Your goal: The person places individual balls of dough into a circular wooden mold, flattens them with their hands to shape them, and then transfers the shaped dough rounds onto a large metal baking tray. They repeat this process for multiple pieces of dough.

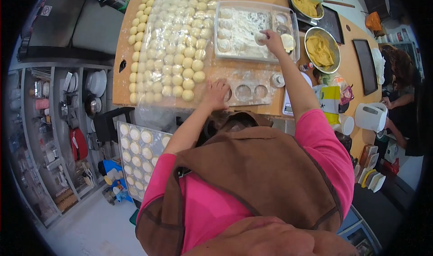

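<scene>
My right hand point(272, 41) reaches over a clear plastic tray point(218, 51) of white flour point(246, 27) with its fingers closed on a floury round dough piece point(260, 38). More floured dough rounds point(224, 34) sit along the tray's left side, and a pale disc point(287, 42) lies at its right. Near the table's front edge, my left hand point(215, 94) rests flat, fingers stretched out, against the left end of a flour-dusted mould board point(252, 100) with round hollows. Left of it stand rows of yellow dough balls point(187, 73), many under clear plastic sheeting point(155, 53).
Two metal bowls of yellow filling point(321, 53) point(306, 5) stand right of the tray, near dark baking trays point(364, 66). A small jar point(277, 80), a scale point(288, 103) and a yellow bag point(330, 100) are nearby. Another person handles a white jug point(370, 116) at right.
</scene>
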`<state>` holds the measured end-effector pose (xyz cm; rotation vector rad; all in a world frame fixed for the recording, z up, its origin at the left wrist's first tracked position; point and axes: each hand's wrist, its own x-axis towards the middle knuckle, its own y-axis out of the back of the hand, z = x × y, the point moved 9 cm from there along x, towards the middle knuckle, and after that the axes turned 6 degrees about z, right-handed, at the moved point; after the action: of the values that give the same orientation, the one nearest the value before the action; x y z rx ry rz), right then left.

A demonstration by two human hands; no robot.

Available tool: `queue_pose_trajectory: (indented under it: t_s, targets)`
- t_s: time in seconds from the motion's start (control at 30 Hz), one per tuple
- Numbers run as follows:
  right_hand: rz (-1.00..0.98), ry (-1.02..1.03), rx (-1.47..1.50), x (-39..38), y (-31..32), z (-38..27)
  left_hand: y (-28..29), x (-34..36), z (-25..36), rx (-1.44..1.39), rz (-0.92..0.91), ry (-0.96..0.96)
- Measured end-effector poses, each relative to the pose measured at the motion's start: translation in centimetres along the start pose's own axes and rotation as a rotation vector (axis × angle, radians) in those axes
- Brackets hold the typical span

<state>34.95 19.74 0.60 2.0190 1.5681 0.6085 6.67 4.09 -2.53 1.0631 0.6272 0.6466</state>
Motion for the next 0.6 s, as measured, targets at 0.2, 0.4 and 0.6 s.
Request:
queue_pose_trajectory:
  t_s: [0.2,0.4,0.6]
  targets:
    - [-0.487,-0.200,0.425,-10.0,-4.3,-2.3,0.6,1.6,-0.2,0.023,-0.064,-0.019]
    - [-0.522,-0.041,-0.025,-17.4,-8.2,-3.1,0.3,1.6,0.0,0.060,-0.111,-0.019]
    - [-0.235,0.082,-0.124,-17.3,-5.4,-2.7,0.1,1.6,0.2,0.067,-0.092,-0.031]
